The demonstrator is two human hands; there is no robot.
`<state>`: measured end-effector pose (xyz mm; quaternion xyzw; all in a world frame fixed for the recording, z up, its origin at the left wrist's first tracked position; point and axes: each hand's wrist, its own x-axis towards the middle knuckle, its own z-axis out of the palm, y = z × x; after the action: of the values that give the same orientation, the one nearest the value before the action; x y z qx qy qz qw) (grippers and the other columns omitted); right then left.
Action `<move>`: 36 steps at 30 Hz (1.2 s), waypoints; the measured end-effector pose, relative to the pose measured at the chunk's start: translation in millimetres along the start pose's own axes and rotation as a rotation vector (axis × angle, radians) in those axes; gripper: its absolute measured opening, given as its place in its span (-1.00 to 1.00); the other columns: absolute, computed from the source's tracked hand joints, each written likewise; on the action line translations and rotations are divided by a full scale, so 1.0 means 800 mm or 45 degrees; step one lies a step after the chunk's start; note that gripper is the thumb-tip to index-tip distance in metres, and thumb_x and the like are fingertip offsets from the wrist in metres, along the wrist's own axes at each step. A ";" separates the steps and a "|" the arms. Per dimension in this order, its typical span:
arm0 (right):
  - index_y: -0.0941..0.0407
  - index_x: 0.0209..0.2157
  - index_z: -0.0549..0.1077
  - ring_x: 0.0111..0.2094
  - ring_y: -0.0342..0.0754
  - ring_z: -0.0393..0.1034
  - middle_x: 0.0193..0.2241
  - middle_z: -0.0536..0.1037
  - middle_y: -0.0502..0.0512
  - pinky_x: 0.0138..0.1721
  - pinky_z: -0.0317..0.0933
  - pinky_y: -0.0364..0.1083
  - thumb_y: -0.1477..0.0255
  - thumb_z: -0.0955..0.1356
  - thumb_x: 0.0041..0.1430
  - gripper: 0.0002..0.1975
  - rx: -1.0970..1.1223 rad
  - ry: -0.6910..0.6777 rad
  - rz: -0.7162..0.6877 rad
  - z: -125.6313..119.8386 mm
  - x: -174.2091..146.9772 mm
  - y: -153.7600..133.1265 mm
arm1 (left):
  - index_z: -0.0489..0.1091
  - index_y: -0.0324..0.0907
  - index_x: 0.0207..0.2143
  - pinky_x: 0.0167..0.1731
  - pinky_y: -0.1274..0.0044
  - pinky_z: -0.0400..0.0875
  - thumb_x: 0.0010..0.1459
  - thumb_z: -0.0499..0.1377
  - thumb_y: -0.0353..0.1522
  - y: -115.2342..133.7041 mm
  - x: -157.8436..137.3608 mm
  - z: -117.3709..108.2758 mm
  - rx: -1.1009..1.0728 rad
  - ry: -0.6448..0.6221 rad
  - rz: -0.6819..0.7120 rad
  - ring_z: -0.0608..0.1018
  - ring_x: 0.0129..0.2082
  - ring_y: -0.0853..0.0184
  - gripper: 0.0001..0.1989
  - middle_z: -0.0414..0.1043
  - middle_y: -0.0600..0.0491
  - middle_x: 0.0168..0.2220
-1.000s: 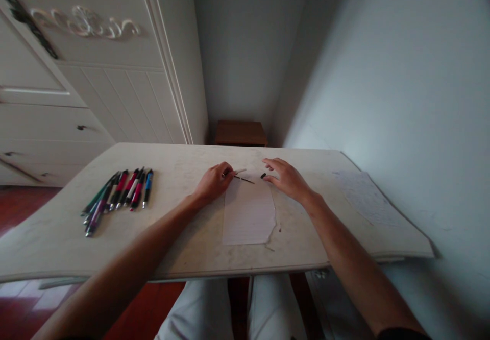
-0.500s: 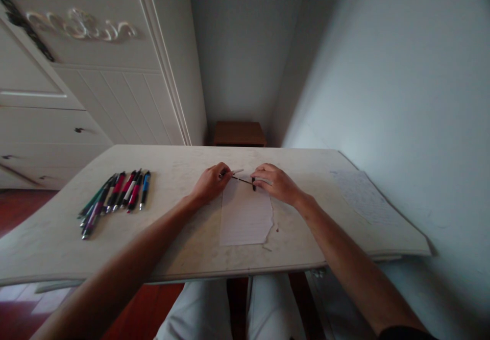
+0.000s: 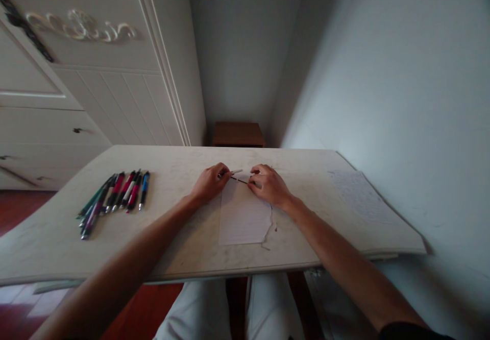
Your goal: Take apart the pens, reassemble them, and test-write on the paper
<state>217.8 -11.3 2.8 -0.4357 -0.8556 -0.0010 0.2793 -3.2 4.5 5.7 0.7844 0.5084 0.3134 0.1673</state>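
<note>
Over the top of a torn-edged sheet of lined paper (image 3: pixel 245 217), a thin dark stick like a pen refill (image 3: pixel 242 180), with a light patch along it, spans the gap between my hands. My left hand (image 3: pixel 211 183) is closed around one end of it and around a pale, slim pen piece (image 3: pixel 237 171) that points right. My right hand (image 3: pixel 270 186) pinches the other end between thumb and fingers. What lies inside the left fist is mostly hidden.
Several pens (image 3: pixel 115 194) in green, purple, red and blue lie at the left of the white table (image 3: pixel 184 159). A written sheet (image 3: pixel 360 197) lies on the right beside the wall. A white cabinet (image 3: pixel 126 105) stands behind on the left, near a brown wooden box (image 3: pixel 238 134).
My right hand has shifted slightly left, its fingers closing on the refill's end. The dark upright piece at its fingertips is now hidden. The left hand is nearly still.
</note>
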 end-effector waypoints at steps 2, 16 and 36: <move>0.11 -0.46 0.57 -0.18 0.00 0.37 -0.21 0.49 0.16 -0.09 0.29 0.02 0.49 0.42 0.08 -0.93 0.032 0.026 0.001 -0.004 -0.001 0.003 | 0.41 -0.17 -0.33 -0.33 0.49 0.34 0.21 0.08 -0.25 0.001 0.000 0.000 0.011 0.000 -0.004 0.52 -0.36 0.27 -0.80 0.53 -0.01 -0.35; 0.09 -0.31 0.60 -0.08 0.03 0.41 -0.12 0.52 0.20 -0.01 0.30 0.07 0.52 0.37 0.13 -0.86 0.195 -0.030 -0.046 -0.012 -0.003 0.013 | 0.40 -0.17 -0.31 -0.32 0.49 0.34 0.22 0.08 -0.27 -0.002 0.000 -0.001 0.049 0.021 0.012 0.52 -0.34 0.27 -0.82 0.52 -0.01 -0.33; 0.12 -0.22 0.57 -0.11 0.01 0.41 -0.18 0.54 0.17 -0.01 0.29 0.03 0.59 0.32 0.14 -0.78 0.276 0.003 -0.009 -0.002 -0.004 0.029 | 0.52 -0.16 -0.29 -0.12 0.41 0.35 0.21 0.14 -0.29 -0.024 0.007 -0.008 0.126 0.237 0.136 0.47 -0.19 0.21 -0.81 0.50 -0.04 -0.27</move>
<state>237.5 0.5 -3.2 -0.4001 -0.8518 0.0902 0.3260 -19.5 17.3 1.0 0.7853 0.4940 0.3678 0.0634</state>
